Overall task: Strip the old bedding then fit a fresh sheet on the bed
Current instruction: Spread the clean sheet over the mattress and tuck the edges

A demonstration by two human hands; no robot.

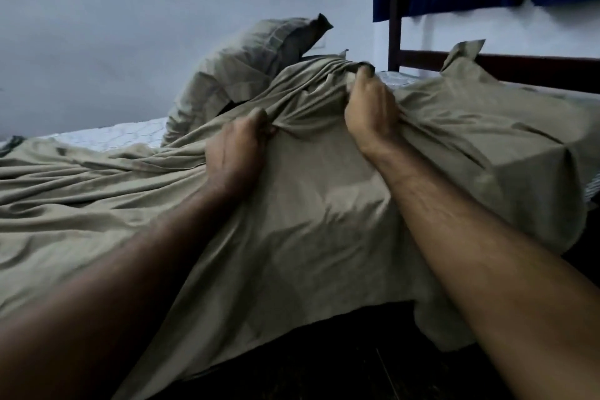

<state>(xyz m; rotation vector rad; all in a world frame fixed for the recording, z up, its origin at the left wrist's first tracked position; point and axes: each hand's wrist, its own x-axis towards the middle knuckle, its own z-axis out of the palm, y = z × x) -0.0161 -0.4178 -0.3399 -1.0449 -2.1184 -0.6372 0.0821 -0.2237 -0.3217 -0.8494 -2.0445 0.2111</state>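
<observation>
A person leans over a bed, both bare forearms reaching in from six o'clock. The olive-green sheet point(136, 211) lies loose and rumpled across most of the mattress, with one hem hanging over the near edge at about six o'clock. The left hand point(235, 153) has a closed grip on a bunched fold near the centre. The right hand point(371, 114), slightly farther away at about one o'clock, also has its fingers curled tight round gathered cloth.

A pillow point(246, 65) in a matching case leans against the pale wall at eleven o'clock, its lower edge touching the sheet (it may be resting on it; that cannot be told). Bare quilted mattress point(123, 133) shows at nine o'clock and again near the dark wooden bed frame point(519, 66) at two o'clock.

The likely risk is that hauling the sheet toward the person drags the pillow along or tips it over. A far corner, out of sight, could also catch on the mattress and strain the fabric.

Open room lies toward the person, over the near edge and onto the dark floor. The wall closes off the far side and the frame blocks the right.
</observation>
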